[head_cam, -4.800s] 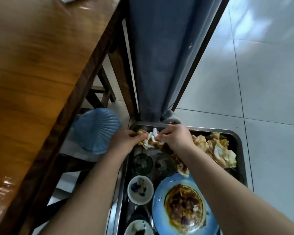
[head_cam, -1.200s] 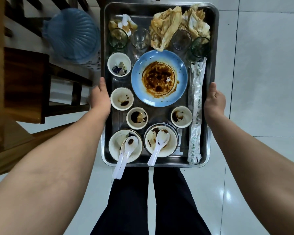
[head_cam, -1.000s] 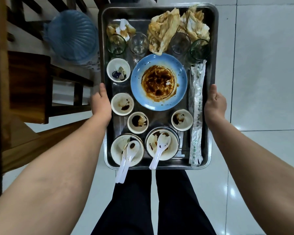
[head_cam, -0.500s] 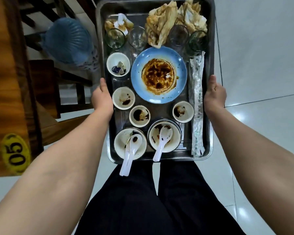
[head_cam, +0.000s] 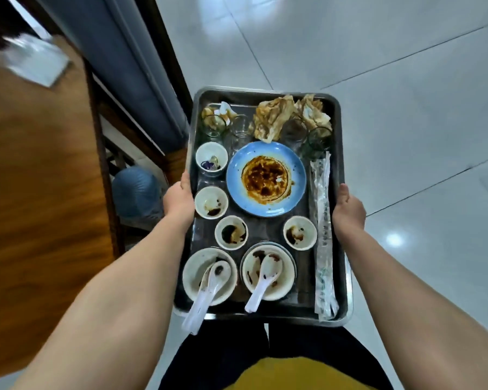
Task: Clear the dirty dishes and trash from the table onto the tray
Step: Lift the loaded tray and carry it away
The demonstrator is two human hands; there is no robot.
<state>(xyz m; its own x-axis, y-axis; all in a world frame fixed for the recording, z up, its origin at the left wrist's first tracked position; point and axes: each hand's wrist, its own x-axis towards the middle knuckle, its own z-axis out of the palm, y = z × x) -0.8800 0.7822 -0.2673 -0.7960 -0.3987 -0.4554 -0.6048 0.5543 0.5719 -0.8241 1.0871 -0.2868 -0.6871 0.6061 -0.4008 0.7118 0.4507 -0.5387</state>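
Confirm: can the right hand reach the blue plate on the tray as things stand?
Probably not. The right hand grips the tray rim, as does the left hand; both carry it above the floor. Only the wrapped chopsticks lie between it and the blue plate.

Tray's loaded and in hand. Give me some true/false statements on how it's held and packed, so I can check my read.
1. The left hand and the right hand each hold a side edge of the tray. True.
2. The blue plate is clean. False: brown sauce residue covers its middle.
3. The left large bowl and the right large bowl each hold a white spoon. True.
4. The glasses stand at the tray's near end. False: they stand at the far end, by the crumpled napkins.
5. The long plastic packets lie along the tray's left side. False: they lie along the right side.
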